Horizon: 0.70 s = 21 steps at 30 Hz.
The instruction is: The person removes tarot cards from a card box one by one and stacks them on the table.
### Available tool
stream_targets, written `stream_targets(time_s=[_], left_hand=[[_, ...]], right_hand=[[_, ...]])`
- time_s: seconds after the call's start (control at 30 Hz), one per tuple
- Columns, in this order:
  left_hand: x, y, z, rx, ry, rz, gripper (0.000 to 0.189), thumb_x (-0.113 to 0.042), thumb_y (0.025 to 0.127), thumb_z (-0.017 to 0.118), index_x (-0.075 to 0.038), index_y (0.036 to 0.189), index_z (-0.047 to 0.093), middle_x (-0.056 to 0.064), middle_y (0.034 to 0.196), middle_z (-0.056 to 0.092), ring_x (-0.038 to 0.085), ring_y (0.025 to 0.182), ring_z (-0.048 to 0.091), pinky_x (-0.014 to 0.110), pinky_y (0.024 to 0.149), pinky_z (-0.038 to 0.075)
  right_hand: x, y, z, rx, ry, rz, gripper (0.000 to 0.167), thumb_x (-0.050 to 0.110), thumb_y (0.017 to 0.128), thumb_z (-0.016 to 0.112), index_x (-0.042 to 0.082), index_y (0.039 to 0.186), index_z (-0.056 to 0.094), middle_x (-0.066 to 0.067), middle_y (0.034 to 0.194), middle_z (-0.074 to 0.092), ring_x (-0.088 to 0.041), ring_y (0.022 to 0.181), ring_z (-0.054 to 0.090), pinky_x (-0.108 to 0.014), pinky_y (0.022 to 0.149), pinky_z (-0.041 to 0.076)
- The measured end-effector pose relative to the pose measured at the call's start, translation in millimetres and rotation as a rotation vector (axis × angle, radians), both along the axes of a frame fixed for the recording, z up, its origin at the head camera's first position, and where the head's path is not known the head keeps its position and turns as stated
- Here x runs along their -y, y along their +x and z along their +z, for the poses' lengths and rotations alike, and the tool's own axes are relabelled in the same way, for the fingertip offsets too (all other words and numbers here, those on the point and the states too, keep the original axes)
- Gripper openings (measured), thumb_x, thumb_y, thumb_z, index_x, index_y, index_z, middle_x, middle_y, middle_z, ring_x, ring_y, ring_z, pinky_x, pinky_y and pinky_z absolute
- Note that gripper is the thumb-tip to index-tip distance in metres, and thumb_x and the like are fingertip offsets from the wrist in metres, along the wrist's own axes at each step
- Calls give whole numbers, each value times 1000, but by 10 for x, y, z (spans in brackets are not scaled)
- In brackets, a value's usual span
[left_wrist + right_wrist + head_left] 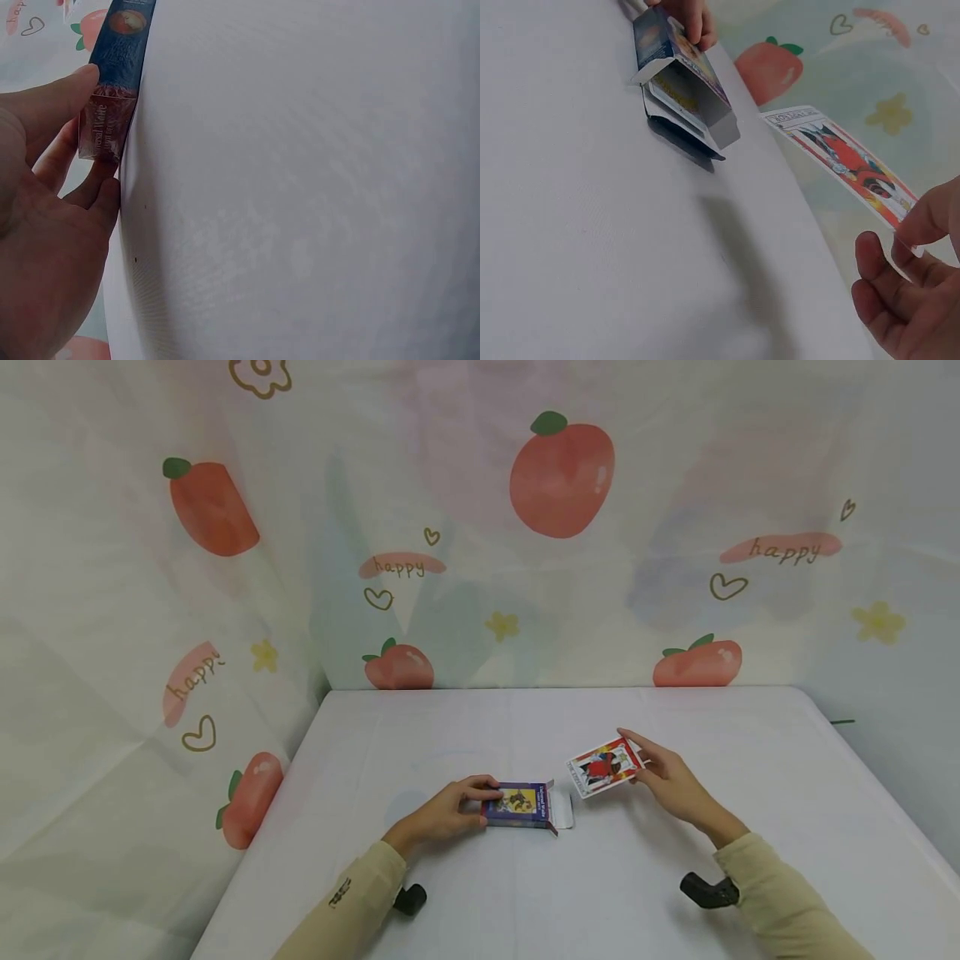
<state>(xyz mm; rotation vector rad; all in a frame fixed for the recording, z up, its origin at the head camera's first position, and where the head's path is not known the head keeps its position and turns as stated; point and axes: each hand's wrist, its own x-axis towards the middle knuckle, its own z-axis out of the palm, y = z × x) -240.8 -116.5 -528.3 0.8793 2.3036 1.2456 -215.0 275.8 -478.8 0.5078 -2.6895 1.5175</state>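
In the head view a blue card box [517, 805] lies on the table with its flap end facing right. My left hand [452, 810] grips the box's left end between thumb and fingers, as the left wrist view shows on the box's dark red end [107, 127]. Through the mouth of the box [656, 71] in the right wrist view, some cards [676, 97] show inside. My right hand [670, 781] pinches a card [604, 767] with a red and yellow picture, tilted and raised above the table, to the right of the open flap [561, 808].
The white table [420, 735] stretches out around both hands. Behind it and on the left hangs a printed cloth [480, 485] with fruit and flowers. A black wrist mount [708, 891] sticks out under the right sleeve, another [410, 899] by the left sleeve.
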Motion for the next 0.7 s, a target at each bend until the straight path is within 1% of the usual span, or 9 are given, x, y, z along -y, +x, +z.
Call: stream_targets(time_s=[0.1, 0.23, 0.27, 0.4, 0.47, 0.53, 0.7], left_hand=[[1, 6, 10, 3, 4, -3, 47, -5, 93, 69, -8, 140, 61, 4, 153, 48, 28, 150, 35, 56, 124, 25], [2, 15, 17, 3, 2, -6, 48, -5, 93, 69, -7, 140, 61, 5, 153, 47, 28, 150, 35, 55, 124, 25], [2, 16, 19, 2, 0, -5, 47, -5, 94, 69, -7, 140, 60, 5, 153, 47, 28, 150, 35, 55, 124, 25], [2, 16, 21, 4, -3, -4, 47, -6, 94, 69, -8, 140, 61, 5, 154, 47, 28, 150, 34, 56, 124, 25], [2, 13, 21, 8, 2, -3, 47, -7, 94, 69, -8, 140, 61, 5, 153, 47, 28, 150, 34, 56, 123, 25], [2, 8, 15, 11, 5, -2, 47, -7, 94, 70, -8, 140, 61, 5, 153, 47, 29, 150, 35, 57, 123, 25], [5, -3, -4, 12, 0, 1, 47, -7, 94, 70, -9, 140, 61, 4, 153, 47, 28, 150, 35, 56, 123, 25]], right_hand=[[-5, -9, 13, -4, -43, -19, 62, -10, 97, 44, 3, 157, 34, -33, 127, 54, -9, 89, 67, -27, 77, 60], [-11, -19, 20, -27, -95, -38, 63, -15, 94, 41, -2, 156, 33, -35, 121, 52, -7, 89, 68, -25, 75, 60], [-14, -21, 23, -30, -103, -41, 63, -15, 94, 40, -3, 156, 32, -35, 121, 52, -7, 89, 68, -24, 75, 60], [-27, -33, 29, -31, -106, -72, 65, -17, 92, 40, -4, 155, 32, -34, 117, 52, -4, 88, 66, -22, 73, 59], [-39, -38, 31, -24, -100, -83, 65, -16, 93, 39, -3, 156, 31, -33, 116, 52, -2, 87, 66, -21, 73, 58], [-48, -44, 29, -35, -101, -89, 63, -16, 93, 39, -4, 155, 33, -31, 114, 53, -1, 85, 65, -20, 72, 58], [-61, -55, 21, -91, -129, -91, 55, -17, 93, 39, -8, 147, 41, -20, 102, 50, 0, 75, 62, -18, 70, 55]])
